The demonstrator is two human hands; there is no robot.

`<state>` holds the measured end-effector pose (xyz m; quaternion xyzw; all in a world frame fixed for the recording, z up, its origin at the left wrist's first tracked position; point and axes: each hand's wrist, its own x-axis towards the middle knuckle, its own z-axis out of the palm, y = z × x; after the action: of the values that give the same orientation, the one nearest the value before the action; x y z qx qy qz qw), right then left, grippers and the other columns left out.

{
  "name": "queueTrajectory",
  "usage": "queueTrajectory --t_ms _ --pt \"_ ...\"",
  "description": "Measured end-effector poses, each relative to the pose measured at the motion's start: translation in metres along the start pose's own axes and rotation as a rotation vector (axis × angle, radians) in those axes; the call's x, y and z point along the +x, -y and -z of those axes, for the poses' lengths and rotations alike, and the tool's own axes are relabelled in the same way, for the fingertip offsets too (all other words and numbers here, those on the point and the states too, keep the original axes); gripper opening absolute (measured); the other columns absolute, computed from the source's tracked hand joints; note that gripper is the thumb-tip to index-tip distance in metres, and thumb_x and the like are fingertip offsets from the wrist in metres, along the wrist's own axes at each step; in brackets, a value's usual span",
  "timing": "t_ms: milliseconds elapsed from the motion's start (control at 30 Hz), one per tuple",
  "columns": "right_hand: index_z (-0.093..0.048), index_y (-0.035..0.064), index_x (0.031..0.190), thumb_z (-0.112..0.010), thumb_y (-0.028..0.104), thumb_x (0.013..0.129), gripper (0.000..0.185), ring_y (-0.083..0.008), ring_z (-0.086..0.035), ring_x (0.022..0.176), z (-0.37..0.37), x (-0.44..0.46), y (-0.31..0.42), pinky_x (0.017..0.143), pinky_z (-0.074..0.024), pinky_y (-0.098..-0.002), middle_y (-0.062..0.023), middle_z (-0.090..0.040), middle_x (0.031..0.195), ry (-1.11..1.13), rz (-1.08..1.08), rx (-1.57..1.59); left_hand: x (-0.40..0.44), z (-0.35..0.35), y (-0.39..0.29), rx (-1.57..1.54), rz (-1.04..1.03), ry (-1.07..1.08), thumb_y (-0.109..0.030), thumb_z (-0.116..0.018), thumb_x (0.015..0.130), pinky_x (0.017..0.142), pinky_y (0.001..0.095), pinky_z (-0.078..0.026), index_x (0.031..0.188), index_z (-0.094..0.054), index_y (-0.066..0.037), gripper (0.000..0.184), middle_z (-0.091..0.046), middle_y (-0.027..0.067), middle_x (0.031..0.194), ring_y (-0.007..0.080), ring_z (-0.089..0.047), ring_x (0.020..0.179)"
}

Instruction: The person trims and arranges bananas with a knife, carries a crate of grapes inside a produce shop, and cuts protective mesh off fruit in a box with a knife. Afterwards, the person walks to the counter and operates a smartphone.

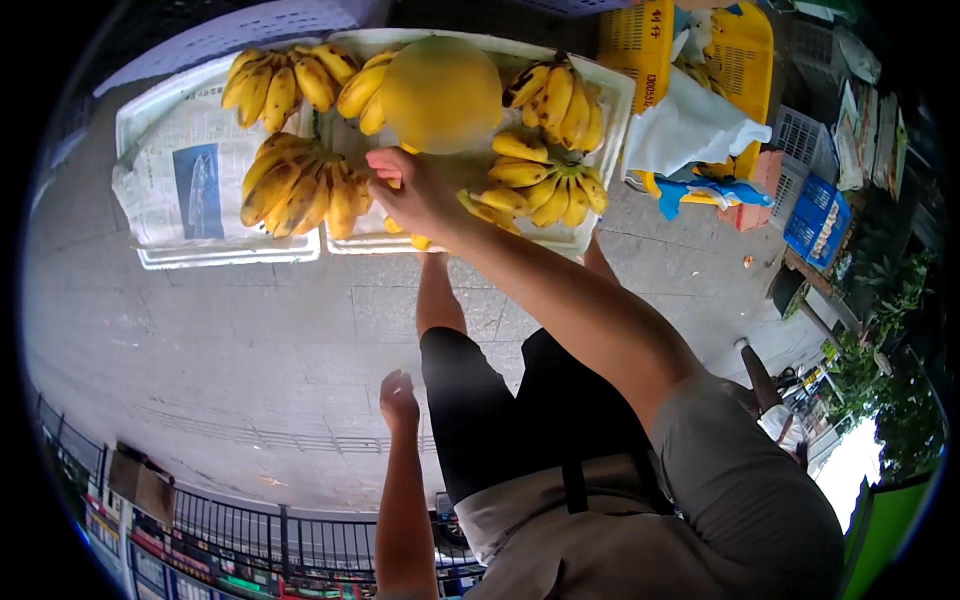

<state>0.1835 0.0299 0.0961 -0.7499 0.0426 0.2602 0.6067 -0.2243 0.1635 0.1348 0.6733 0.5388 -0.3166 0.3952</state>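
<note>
My right hand (415,190) reaches over the white foam box (450,244), its fingers curled around part of a bunch of bananas (420,242) that my hand and forearm mostly cover. To its left lies a spotted banana bunch (300,190). A further banana bunch (555,190) rests right of my forearm, and another banana bunch (565,105) sits behind it. A blurred round yellow patch (440,95) hides what lies beyond my fingers. My left hand (398,402) hangs low beside my leg, its fingers loosely bent and holding nothing.
A second foam box (150,225) lined with newspaper (150,180) adjoins on the left, holding more bananas (285,82). At right stand yellow crates (640,45) with a white cloth (690,130) and a blue basket (815,222). A black railing (285,540) runs behind me.
</note>
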Motion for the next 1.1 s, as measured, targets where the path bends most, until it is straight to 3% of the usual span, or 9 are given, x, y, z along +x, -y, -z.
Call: queueTrajectory --t_ms 133,400,600,733,800,833,867,967,1100 --pt "-0.060 -0.0028 0.129 -0.062 0.011 0.103 0.030 -0.0224 -0.068 0.113 0.113 -0.067 0.025 0.098 -0.0534 -0.0330 -0.0147 -0.069 0.124 -0.053 -0.080 0.296 0.007 -0.007 -0.070 0.185 -0.185 -0.009 -0.027 -0.066 0.099 0.089 0.0390 -0.056 0.120 -0.070 0.000 0.035 -0.074 0.0181 0.112 0.0283 -0.071 0.102" --pt "-0.064 0.0015 0.118 -0.063 0.007 0.098 0.020 -0.0198 -0.071 0.092 0.363 -0.114 -0.082 0.079 -0.0556 -0.0311 -0.0123 -0.072 0.104 -0.629 -0.011 0.100 -0.084 -0.161 -0.216 0.237 -0.295 -0.061 -0.023 -0.065 0.100 0.080 0.0338 -0.057 0.124 -0.065 -0.001 0.033 -0.072 0.0126 0.109 0.0210 -0.071 0.090" --pt "-0.064 0.0013 0.116 -0.068 0.004 0.094 0.023 -0.0219 -0.071 0.090 0.576 -0.119 -0.088 0.081 -0.0564 -0.0328 -0.0127 -0.069 0.104 -0.754 0.213 0.018 -0.217 -0.408 -0.319 0.370 -0.782 0.383 -0.021 -0.076 0.093 0.098 0.0417 -0.055 0.135 -0.058 -0.006 0.048 -0.061 0.0175 0.135 0.0308 -0.066 0.115" --pt "-0.066 0.0045 0.120 -0.073 0.021 0.097 0.029 -0.0185 -0.073 0.096 0.702 -0.086 -0.100 0.082 -0.0578 -0.0302 -0.0082 -0.075 0.109 -0.786 0.286 -0.222 -0.291 -0.513 -0.386 0.505 -1.347 0.706 -0.025 -0.076 0.091 0.112 0.0460 -0.045 0.131 -0.060 -0.007 0.047 -0.059 0.0152 0.139 0.0348 -0.062 0.126" --pt "-0.069 0.0074 0.114 -0.076 0.031 0.094 0.031 -0.0220 -0.074 0.097 0.743 -0.055 -0.111 0.080 -0.0594 -0.0302 -0.0108 -0.075 0.107 -0.838 0.453 -0.465 -0.294 -0.539 -0.379 0.520 -1.355 0.857 -0.024 -0.075 0.089 0.111 0.0461 -0.046 0.125 -0.064 -0.007 0.041 -0.064 0.0130 0.133 0.0319 -0.064 0.123" --pt "-0.071 0.0089 0.117 -0.071 0.049 0.095 0.046 -0.0232 -0.074 0.097 0.757 -0.036 -0.115 0.084 -0.0591 -0.0344 -0.0108 -0.076 0.107 -0.834 0.528 -0.559 -0.292 -0.545 -0.373 0.520 -1.365 1.005 -0.024 -0.075 0.088 0.110 0.0463 -0.047 0.118 -0.069 -0.008 0.035 -0.069 0.0108 0.127 0.0291 -0.066 0.121" --pt "-0.047 0.0040 0.149 -0.069 0.044 0.097 0.069 -0.0408 -0.060 0.126 0.761 -0.023 -0.068 0.105 -0.0486 -0.0440 -0.0268 -0.063 0.136 -0.667 0.181 -0.527 -0.288 -0.547 -0.368 0.524 -1.350 1.001 -0.024 -0.075 0.088 0.110 0.0463 -0.047 0.118 -0.069 -0.008 0.035 -0.069 0.0108 0.127 0.0291 -0.066 0.121" --pt "-0.051 0.0033 0.145 -0.069 0.051 0.094 0.072 -0.0442 -0.063 0.119 0.767 0.050 -0.115 0.104 -0.0484 -0.0495 -0.0269 -0.067 0.127 -0.679 0.430 -0.726 -0.276 -0.555 -0.361 0.337 -1.320 0.942 -0.020 -0.072 0.083 0.108 0.0462 -0.050 0.103 -0.074 -0.009 0.023 -0.075 0.0062 0.109 0.0253 -0.071 0.111" --pt "-0.064 0.0013 0.124 -0.067 0.052 0.094 0.059 -0.0428 -0.066 0.111 0.732 0.062 -0.141 0.097 -0.0499 -0.0525 -0.0246 -0.070 0.117 -0.274 -0.088 -0.791 -0.276 -0.565 -0.366 0.233 -1.323 0.874 -0.016 -0.069 0.079 0.104 0.0448 -0.053 0.097 -0.074 -0.009 0.020 -0.076 0.0045 0.100 0.0254 -0.073 0.104"
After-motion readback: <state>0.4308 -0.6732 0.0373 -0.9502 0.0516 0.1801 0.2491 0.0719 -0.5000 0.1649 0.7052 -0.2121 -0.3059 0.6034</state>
